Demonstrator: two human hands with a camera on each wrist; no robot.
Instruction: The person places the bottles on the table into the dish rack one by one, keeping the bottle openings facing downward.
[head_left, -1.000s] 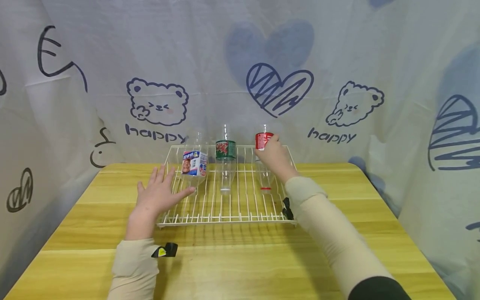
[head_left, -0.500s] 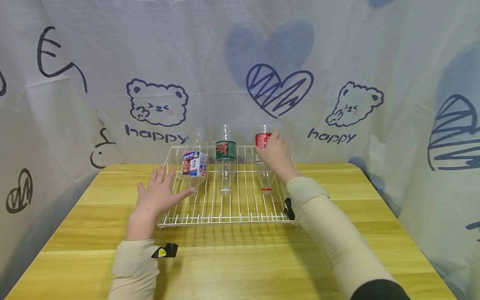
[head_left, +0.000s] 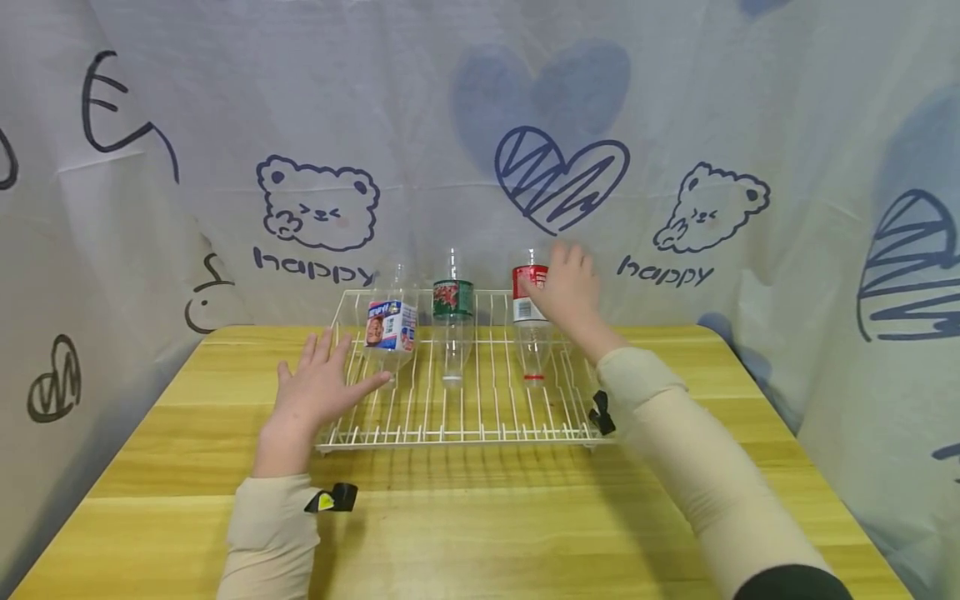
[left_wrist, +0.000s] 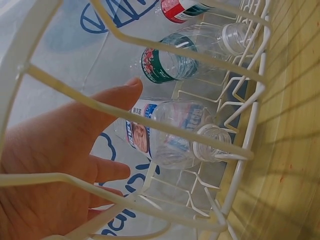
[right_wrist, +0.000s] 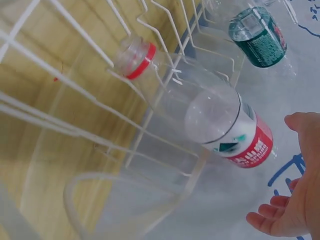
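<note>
Three clear plastic bottles stand neck-down in a white wire rack (head_left: 465, 444). The left one, a bottle with a blue-and-white label (head_left: 391, 326), is beside my left hand (head_left: 311, 396), which spreads its fingers at the rack's left side. In the middle stands the bottle with a green label (head_left: 453, 298). On the right is the bottle with a red-and-white label (head_left: 529, 292). My right hand (head_left: 573, 287) is just right of it, fingers spread; the right wrist view shows this hand (right_wrist: 295, 190) apart from the red-labelled bottle (right_wrist: 235, 130), holding nothing.
The rack rests on a wooden table (head_left: 480, 533). Close behind hangs a pale curtain (head_left: 435, 100) with drawn hearts and bears. A black strap (head_left: 333, 498) sticks out from the left sleeve, and another black strap (head_left: 602, 414) from the right.
My right hand has let go of the red-labelled bottle and moved a little right, its fingers now spread. The bottles stay in place, and my left hand has barely moved.
</note>
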